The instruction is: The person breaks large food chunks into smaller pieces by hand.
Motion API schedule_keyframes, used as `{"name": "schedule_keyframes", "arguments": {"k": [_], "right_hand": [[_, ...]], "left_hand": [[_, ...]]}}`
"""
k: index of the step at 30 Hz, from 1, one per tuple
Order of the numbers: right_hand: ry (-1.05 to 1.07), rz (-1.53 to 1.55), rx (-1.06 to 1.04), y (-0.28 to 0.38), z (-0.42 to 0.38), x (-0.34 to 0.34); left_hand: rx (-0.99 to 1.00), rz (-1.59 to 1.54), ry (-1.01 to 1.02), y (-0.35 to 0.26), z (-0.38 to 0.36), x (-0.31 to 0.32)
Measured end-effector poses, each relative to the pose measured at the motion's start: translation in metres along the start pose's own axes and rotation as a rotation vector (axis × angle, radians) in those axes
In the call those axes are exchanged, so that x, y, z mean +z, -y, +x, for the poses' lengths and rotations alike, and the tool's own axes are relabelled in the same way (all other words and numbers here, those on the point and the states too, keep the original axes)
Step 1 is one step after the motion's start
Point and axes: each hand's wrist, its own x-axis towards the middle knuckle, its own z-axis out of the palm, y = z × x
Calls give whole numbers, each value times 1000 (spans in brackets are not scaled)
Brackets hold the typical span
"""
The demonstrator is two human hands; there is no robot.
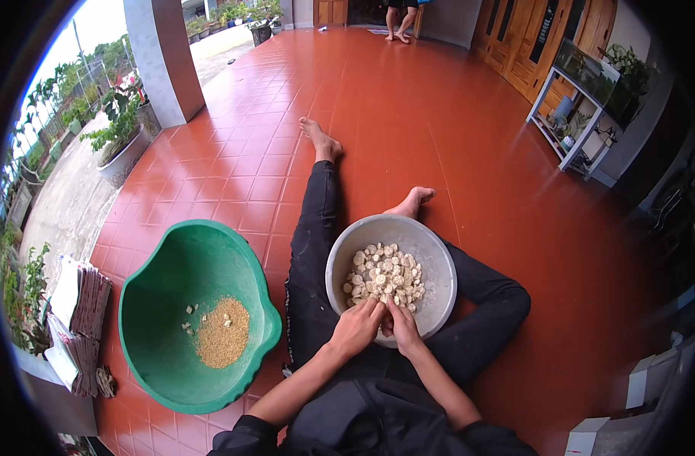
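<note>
A grey metal basin (442, 266) rests on my lap between my legs. Many pale, roundish dried slices (385, 266) lie heaped in it. My left hand (357, 325) and my right hand (402, 325) meet over the basin's near side, just above the slices. The fingers of both are closed in a pinch, tips together. Whatever is between them is hidden or too small to name. To my left a large green plastic tub (172, 266) sits on the floor. Inside it is a pile of tan, coarse crumbs (222, 338) with a few whitish bits.
Stacked papers (85, 304) stand left of the tub. Potted plants (127, 148) and a pillar (161, 61) border the red tiled floor (241, 152). A fish tank on a white stand (579, 114) is at right. Another person's legs (399, 23) show at the back.
</note>
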Motion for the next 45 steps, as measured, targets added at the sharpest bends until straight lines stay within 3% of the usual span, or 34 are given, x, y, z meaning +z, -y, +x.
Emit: {"name": "schedule_keyframes", "arguments": {"k": [4,6,7,8,10,16,18,24,30,35,39,45], "right_hand": [[10,42,-14,-3,3,0],[-3,-111,-153,-7,4,0],[-24,-252,-289,-8,5,1],[-25,-252,-288,-10,5,0],[-126,-690,-596,5,-2,9],[-100,-738,-616,10,-3,9],[-88,-726,-599,14,-4,8],[-72,-756,-656,12,-2,6],[119,-705,-490,14,-1,-1],[96,-925,-678,11,-1,-4],[125,-941,-652,19,-3,-4],[145,-958,-650,19,-4,-9]], "left_hand": [[-70,-113,-1,0,0,1],[-254,-305,-48,0,4,-1],[-254,-306,-48,2,5,0],[-333,-366,-64,6,5,1],[-413,-425,-80,10,4,5],[-417,-571,-10,10,1,-1],[-317,-430,12,5,3,-9],[-301,-381,31,5,1,-10],[-241,-206,-23,3,2,-15],[-179,-19,88,7,-2,-17],[-31,96,103,13,-5,-16],[15,94,169,14,-7,-17]]}}
